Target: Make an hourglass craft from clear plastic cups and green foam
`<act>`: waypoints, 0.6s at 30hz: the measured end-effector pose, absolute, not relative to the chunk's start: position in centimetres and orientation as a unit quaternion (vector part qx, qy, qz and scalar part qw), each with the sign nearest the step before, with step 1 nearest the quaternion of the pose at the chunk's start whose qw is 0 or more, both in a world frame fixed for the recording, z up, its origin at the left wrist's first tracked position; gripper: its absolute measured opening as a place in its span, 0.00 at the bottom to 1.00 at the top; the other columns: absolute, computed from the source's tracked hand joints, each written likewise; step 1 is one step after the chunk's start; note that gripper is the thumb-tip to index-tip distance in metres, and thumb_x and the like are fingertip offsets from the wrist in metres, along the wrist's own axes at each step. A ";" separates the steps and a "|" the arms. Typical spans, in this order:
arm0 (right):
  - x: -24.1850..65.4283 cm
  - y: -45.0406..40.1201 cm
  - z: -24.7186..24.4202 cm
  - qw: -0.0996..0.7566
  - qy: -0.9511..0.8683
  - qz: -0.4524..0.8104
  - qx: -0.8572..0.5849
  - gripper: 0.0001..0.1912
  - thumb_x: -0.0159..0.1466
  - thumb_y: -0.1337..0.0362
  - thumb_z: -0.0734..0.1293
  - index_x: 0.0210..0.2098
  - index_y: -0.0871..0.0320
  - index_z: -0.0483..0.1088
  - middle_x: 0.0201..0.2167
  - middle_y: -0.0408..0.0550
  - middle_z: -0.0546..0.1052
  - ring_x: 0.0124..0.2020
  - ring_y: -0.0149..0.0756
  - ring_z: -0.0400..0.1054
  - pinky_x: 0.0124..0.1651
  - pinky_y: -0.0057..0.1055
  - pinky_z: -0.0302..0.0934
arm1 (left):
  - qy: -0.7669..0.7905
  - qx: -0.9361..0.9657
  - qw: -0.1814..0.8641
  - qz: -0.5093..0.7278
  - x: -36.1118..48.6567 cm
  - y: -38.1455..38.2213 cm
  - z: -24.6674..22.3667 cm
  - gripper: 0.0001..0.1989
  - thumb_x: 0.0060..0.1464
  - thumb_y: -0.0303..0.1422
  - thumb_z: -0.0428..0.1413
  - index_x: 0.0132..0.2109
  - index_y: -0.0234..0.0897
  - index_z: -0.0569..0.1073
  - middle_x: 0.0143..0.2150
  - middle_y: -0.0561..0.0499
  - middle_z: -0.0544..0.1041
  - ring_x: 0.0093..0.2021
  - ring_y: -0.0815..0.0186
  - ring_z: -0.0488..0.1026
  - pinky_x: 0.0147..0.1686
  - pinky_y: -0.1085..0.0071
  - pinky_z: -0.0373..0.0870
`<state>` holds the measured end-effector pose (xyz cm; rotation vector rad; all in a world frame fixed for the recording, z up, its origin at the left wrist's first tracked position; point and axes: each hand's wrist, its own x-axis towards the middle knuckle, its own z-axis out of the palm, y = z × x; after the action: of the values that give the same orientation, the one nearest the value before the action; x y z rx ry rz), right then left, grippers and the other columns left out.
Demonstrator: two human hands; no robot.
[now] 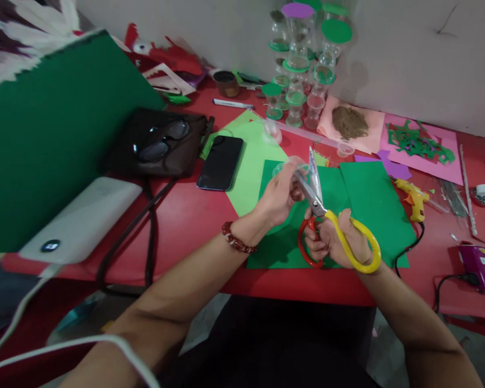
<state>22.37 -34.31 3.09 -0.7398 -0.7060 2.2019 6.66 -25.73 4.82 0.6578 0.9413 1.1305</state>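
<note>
Two blades stand apart on the scissors (pixel 316 207), just right of centre, and it's the right hand (pixel 343 240) working them, fingers through the red loop, thumb at the yellow one, loops spread wide. Up at centre, the left hand (pixel 278 194) has its fingers pinched round a clear plastic piece (pixel 280 170), partly hidden by those fingers, and the blades are right beside them, though whether metal meets plastic I cannot tell. Below it all lie green sheets (pixel 372 199), with lime paper (pixel 242 188) poking out to the left and a phone (pixel 220 163) resting across its edge. Further left, glasses (pixel 178 129) on a brown bag (pixel 119 143), then a white power bank (pixel 84 221) at the lower left. Over to the right, a yellow glue gun (pixel 415 199); above it, shreds (pixel 418 141) on pink paper (pixel 448 170); and at the top, lidded clear cups (pixel 298 48) stand stacked before the wall (pixel 408 70).
</note>
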 end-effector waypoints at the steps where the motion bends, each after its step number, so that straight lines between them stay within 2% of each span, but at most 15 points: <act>1: 22.4 -34.3 2.9 0.352 -0.270 0.850 -0.285 0.43 0.54 0.26 0.73 0.52 0.53 0.66 0.31 0.39 0.68 0.25 0.26 0.51 0.26 0.24 0.45 | 0.416 0.280 0.712 0.491 6.7 -25.7 4.9 0.23 0.70 0.48 0.55 0.31 0.37 0.70 0.24 0.57 0.65 0.20 0.76 0.55 0.20 0.77 0.56; 3: 22.4 -34.3 2.8 0.353 -0.268 0.851 -0.282 0.43 0.53 0.26 0.73 0.51 0.53 0.67 0.31 0.39 0.68 0.25 0.26 0.51 0.26 0.24 0.45 | 0.409 0.279 0.711 0.499 6.7 -25.7 5.0 0.23 0.69 0.48 0.57 0.31 0.37 0.70 0.24 0.57 0.65 0.20 0.76 0.55 0.20 0.77 0.57; 7: 22.2 -34.3 3.2 0.346 -0.269 0.850 -0.291 0.44 0.53 0.26 0.73 0.51 0.53 0.66 0.32 0.39 0.68 0.25 0.26 0.52 0.26 0.24 0.46 | 0.432 0.301 0.661 0.534 6.8 -25.9 5.0 0.21 0.71 0.40 0.56 0.28 0.38 0.65 0.21 0.59 0.59 0.19 0.76 0.55 0.21 0.79 0.56; 11: 22.0 -34.3 3.7 0.338 -0.276 0.850 -0.295 0.45 0.52 0.25 0.73 0.51 0.54 0.65 0.31 0.38 0.67 0.25 0.26 0.52 0.27 0.24 0.46 | 0.434 0.257 0.711 0.490 6.9 -26.0 5.1 0.21 0.71 0.46 0.54 0.32 0.37 0.70 0.24 0.56 0.67 0.20 0.75 0.60 0.20 0.77 0.59; 15: 21.9 -34.3 3.7 0.341 -0.277 0.847 -0.298 0.44 0.53 0.25 0.72 0.51 0.53 0.65 0.31 0.39 0.66 0.25 0.26 0.51 0.26 0.25 0.45 | 0.443 0.294 0.658 0.533 6.9 -25.8 4.7 0.19 0.71 0.40 0.57 0.30 0.38 0.67 0.21 0.60 0.60 0.18 0.77 0.55 0.20 0.79 0.55; 18: 21.8 -34.4 3.6 0.342 -0.280 0.842 -0.309 0.43 0.54 0.25 0.72 0.50 0.53 0.65 0.31 0.38 0.66 0.25 0.26 0.50 0.26 0.25 0.44 | 0.445 0.280 0.691 0.495 6.9 -25.8 4.5 0.21 0.71 0.45 0.54 0.32 0.38 0.69 0.21 0.58 0.64 0.19 0.75 0.59 0.20 0.78 0.58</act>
<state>21.81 -34.38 3.61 -0.8028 -0.7276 2.1895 6.95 -25.85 4.55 0.6265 0.9956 1.1064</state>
